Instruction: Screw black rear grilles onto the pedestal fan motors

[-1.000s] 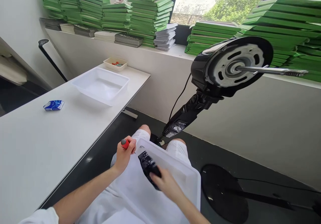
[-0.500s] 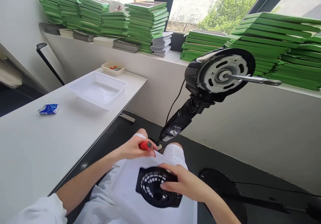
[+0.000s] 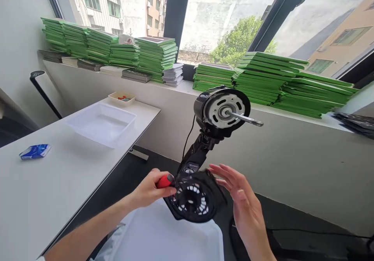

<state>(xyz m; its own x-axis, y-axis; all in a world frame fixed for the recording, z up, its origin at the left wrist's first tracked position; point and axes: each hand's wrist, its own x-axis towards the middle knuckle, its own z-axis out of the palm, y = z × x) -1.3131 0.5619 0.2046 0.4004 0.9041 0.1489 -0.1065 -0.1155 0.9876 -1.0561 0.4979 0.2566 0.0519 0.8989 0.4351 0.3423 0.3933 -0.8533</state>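
While the left hand (image 3: 147,191) gripped red-handled tool (image 3: 164,181) and black vented cover (image 3: 212,193) | right hand (image 3: 248,210) was open beside it | firm edge pinch mattered

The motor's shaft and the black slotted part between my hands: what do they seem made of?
The shaft looks like smooth metal, from its silvery shine. The slotted part is probably plastic, fairly glossy, by its moulded-looking form and highlights, but blur leaves this open.

Your tool handle (image 3: 164,181) was red with a grey end, your vented cover (image 3: 191,201) black, the packet (image 3: 35,152) blue and white.
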